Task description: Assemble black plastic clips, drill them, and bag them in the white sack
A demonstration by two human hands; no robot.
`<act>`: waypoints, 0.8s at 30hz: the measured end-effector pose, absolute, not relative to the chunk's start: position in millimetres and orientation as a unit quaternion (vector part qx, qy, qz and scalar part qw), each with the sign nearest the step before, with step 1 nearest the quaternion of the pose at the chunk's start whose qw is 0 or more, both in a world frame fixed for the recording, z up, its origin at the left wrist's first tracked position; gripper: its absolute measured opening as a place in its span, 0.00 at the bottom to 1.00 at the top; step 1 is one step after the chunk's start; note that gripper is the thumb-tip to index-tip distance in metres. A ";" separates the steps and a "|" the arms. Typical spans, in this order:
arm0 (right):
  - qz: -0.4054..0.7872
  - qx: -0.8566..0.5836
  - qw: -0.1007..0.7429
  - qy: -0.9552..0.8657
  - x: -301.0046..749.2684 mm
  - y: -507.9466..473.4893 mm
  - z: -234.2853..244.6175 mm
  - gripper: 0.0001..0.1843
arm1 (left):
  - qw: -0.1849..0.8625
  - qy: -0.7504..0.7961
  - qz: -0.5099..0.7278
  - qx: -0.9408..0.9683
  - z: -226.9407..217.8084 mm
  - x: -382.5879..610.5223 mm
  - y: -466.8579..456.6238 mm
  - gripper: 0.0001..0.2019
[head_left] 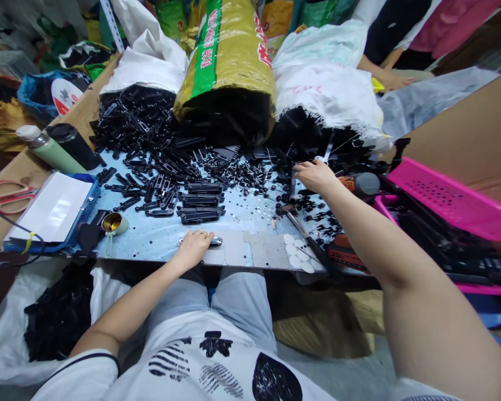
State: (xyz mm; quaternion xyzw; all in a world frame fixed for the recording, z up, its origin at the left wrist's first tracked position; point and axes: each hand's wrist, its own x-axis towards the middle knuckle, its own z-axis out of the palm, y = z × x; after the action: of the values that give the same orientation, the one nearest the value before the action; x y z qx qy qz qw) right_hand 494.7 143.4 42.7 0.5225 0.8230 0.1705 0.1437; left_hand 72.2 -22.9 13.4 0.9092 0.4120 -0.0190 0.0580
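Note:
My left hand (pixel 195 245) is closed over a long narrow metal part (pixel 216 241) at the front edge of the table; the part's rounded silver end sticks out to the right. My right hand (pixel 316 175) reaches far forward at the right, its fingers bent down over the small black parts (pixel 313 209). A dark flat strip (pixel 293 186) lies under its fingertips, and whether they grip it is hard to see. Between the hands, several black long parts (pixel 200 200) lie in a stacked row. Screw-like pieces (pixel 250 172) are scattered behind them.
A hammer (pixel 303 228), an orange-black power tool (pixel 361 184) and white discs (pixel 298 253) are at the right, beside a pink basket (pixel 455 195). Open sacks (pixel 229 67) spill black parts at the back. Left are a small cup (pixel 114 223), bottles (pixel 52 150) and scissors (pixel 10 195). Another person's hand (pixel 394 81) shows behind.

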 end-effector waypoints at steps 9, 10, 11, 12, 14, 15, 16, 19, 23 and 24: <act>0.208 0.480 0.120 0.844 448.8 114.3 50.0 0.15 | 0.085 0.411 0.004 0.908 9.7 79.2 -22.5 0.17; 0.213 0.473 0.101 0.849 435.4 102.6 56.2 0.14 | 0.094 0.410 0.011 0.907 9.8 79.6 -22.1 0.17; 0.205 0.456 0.087 0.862 419.8 87.6 61.5 0.13 | 0.104 0.408 0.017 0.907 9.7 80.1 -21.6 0.17; 0.176 0.427 0.086 0.883 403.1 70.0 64.7 0.12 | 0.114 0.406 0.023 0.907 9.6 80.9 -21.0 0.16; 0.083 0.369 0.108 0.919 369.6 30.4 63.1 0.12 | 0.133 0.401 0.031 0.906 9.4 82.6 -19.4 0.14; 0.048 0.358 0.125 0.924 354.8 10.9 58.1 0.14 | 0.141 0.399 0.033 0.906 9.5 83.4 -18.5 0.13; 0.025 0.349 0.130 0.928 342.4 -6.9 51.0 0.16 | 0.147 0.397 0.033 0.905 9.9 84.2 -17.7 0.13; -0.009 0.338 0.098 0.936 320.5 -42.3 25.6 0.22 | 0.155 0.386 0.024 0.909 12.6 86.0 -16.0 0.14; -0.048 0.356 0.038 0.933 315.5 -51.3 7.4 0.23 | 0.152 0.376 0.001 0.914 17.6 88.7 -15.3 0.15; -0.052 0.363 0.031 0.930 315.5 -50.6 6.4 0.22 | 0.151 0.379 -0.004 0.913 18.6 89.5 -15.1 0.16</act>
State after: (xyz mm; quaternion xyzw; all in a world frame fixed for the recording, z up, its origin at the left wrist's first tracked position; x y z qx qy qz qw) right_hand 315.5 -50.6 6.4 0.3625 0.9300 -0.0524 0.0315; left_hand 89.5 -15.1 18.6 0.9131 0.3786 -0.0044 0.1513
